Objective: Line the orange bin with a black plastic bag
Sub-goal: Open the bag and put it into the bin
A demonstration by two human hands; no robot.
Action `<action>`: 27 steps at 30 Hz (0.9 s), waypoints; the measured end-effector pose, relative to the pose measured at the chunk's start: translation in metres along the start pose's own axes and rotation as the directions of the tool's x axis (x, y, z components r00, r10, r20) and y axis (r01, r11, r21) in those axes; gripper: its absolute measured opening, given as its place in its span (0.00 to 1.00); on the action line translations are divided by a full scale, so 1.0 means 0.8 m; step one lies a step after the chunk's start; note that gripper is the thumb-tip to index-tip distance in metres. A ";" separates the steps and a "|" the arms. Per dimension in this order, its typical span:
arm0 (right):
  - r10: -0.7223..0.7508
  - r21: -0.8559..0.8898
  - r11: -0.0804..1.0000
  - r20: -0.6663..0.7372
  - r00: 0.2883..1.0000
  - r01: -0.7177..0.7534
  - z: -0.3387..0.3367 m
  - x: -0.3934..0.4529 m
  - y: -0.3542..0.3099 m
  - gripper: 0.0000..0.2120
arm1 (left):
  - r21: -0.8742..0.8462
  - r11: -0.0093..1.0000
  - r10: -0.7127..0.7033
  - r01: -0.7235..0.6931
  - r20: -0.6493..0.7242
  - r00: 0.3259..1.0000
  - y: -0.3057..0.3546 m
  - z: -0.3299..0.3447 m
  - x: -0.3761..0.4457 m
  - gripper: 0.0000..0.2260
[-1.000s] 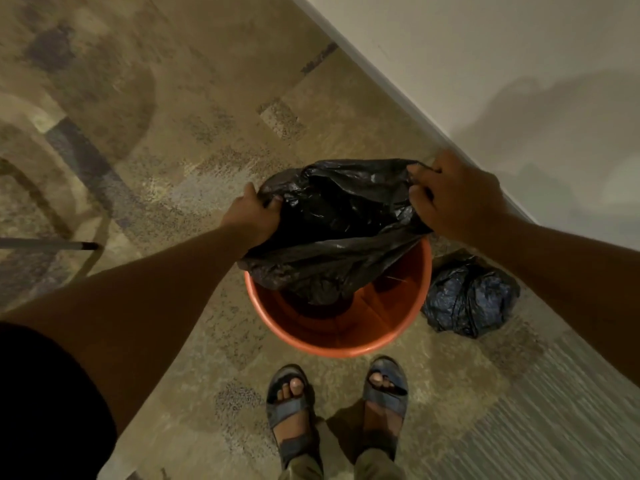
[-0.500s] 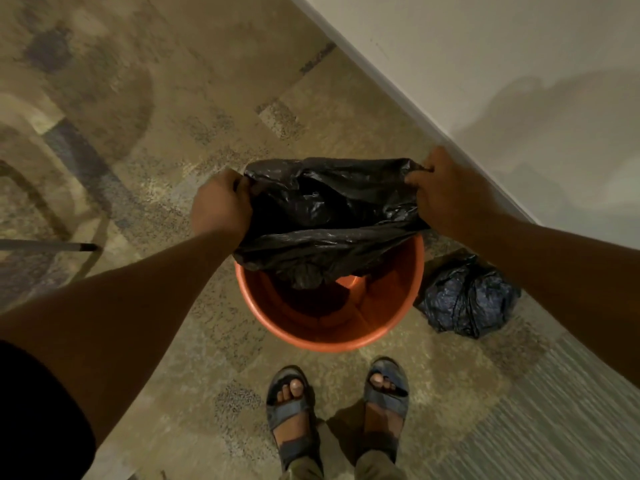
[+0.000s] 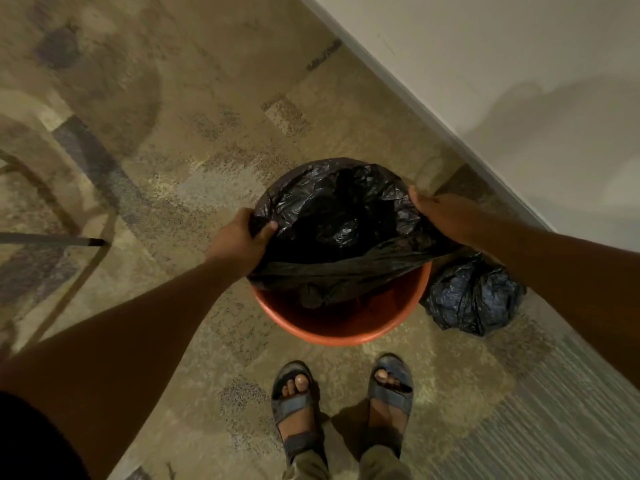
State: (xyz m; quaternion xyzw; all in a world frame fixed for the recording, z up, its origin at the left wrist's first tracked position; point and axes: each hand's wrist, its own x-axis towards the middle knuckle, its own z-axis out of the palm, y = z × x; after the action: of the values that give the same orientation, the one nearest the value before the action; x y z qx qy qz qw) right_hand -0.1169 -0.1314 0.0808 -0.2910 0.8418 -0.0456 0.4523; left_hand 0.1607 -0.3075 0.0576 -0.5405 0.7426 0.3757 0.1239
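Observation:
A round orange bin [image 3: 341,329] stands on the carpet in front of my feet. A black plastic bag [image 3: 332,216] is spread open over its far half, its mouth stretched wide, and its bottom hangs down inside the bin. My left hand [image 3: 239,242] grips the bag's edge at the bin's left rim. My right hand [image 3: 438,213] holds the bag's edge at the right rim. The near part of the orange rim is bare.
A tied, full black bag [image 3: 472,297] lies on the floor right of the bin. A white wall [image 3: 519,81] runs diagonally behind. A thin dark rod [image 3: 52,240] juts in from the left. My sandalled feet [image 3: 343,403] stand just below the bin.
Both hands have pulled the bag's mouth wider and lower, stretching it over the bin's far rim. The left hand moved back in to the rim.

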 end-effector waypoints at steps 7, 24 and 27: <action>-0.097 0.210 0.972 -0.036 0.995 0.102 0.029 -0.034 0.038 0.14 | -0.137 0.989 -0.054 0.052 -0.011 0.998 -0.039 0.023 -0.064 0.29; 0.507 0.918 0.361 -0.047 0.861 -0.163 0.170 -0.099 0.072 0.05 | -0.543 0.744 -0.454 0.388 0.014 0.891 -0.034 0.113 -0.176 0.09; 0.545 0.880 0.405 -0.014 0.838 -0.248 0.194 -0.102 0.085 0.08 | -0.656 0.639 -0.478 0.402 0.070 0.875 -0.037 0.116 -0.187 0.05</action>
State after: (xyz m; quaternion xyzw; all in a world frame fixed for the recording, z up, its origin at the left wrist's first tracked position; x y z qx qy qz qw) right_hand 0.0095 -0.0030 0.0267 0.1909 0.8102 -0.3849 0.3987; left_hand 0.2238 -0.1415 0.0697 -0.7330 0.4155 0.5380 -0.0254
